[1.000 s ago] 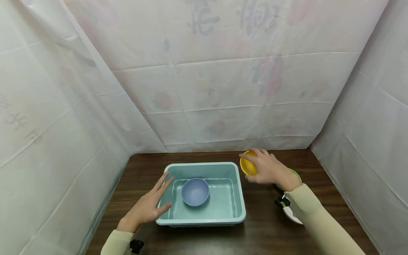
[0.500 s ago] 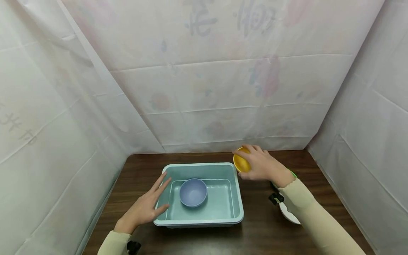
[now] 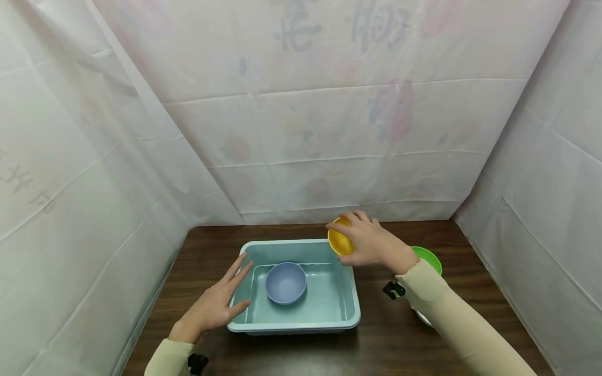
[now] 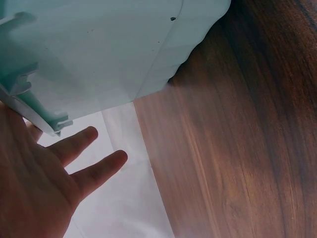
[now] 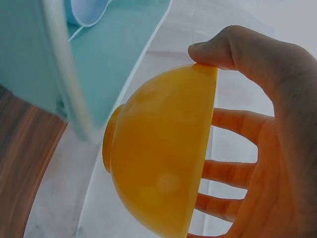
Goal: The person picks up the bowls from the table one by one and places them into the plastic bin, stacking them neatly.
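Note:
My right hand (image 3: 371, 243) grips a yellow bowl (image 5: 158, 148) by its rim, thumb on one side and fingers across the opening. In the head view the bowl is tilted and overlaps the back right corner of a light teal plastic basin (image 3: 329, 327). Inside that basin a lavender-blue bowl (image 3: 286, 283) sits upright, left of its middle. My left hand (image 3: 213, 308) rests at the basin's left rim with fingers spread and straight. From the left wrist, the basin's outer wall (image 4: 99, 54) shows above those fingers.
Right of the basin, a green bowl (image 3: 428, 257) stands on the dark wooden table (image 3: 376, 339), partly behind my right forearm. A white dish (image 3: 423, 317) is mostly hidden under the sleeve. White sheets (image 3: 301, 177) hang behind and at both sides.
My right hand has carried the yellow bowl leftward, from beside the basin to over its back right corner. More of the green bowl now shows. The left hand has stayed at the rim.

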A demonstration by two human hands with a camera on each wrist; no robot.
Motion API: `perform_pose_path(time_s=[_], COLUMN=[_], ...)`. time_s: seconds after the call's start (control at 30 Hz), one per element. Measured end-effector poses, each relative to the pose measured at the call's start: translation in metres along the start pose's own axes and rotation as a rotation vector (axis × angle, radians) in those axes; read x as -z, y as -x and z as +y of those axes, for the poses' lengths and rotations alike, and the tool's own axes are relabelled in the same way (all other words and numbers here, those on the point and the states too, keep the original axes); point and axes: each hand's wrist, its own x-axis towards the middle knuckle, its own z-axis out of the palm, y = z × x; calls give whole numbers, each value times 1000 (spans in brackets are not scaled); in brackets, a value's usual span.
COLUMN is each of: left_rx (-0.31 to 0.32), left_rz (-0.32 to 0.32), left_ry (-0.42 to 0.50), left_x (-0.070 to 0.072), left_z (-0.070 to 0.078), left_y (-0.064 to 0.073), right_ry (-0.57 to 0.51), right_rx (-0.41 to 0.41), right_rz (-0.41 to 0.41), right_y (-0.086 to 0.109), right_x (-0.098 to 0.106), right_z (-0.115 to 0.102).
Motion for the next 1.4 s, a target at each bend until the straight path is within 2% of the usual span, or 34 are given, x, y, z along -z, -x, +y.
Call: perform_pose_path(time_s=[0.4,0.6,0.97,1.23,1.4], left_rx=[-2,-1,1,17,31], left_rz=[-1,-2,-3,-14,-23], left_ry=[5,-2,-5,29,29], left_x=[-1,1,0,0,0], left_z=[2,3,0,1,0], left_y=[-2,0,4,5,7], right_ry=[-36,-35,42,61,68], right_rx=[43,90,191,213,248], right_rz=[-81,-100,-112,-158,-138], right_y=[-21,-27,-39,-46,-50], right_x=[-8,-16,-29,-40,-52], right_z=[-29,-44,-66,-75,-77])
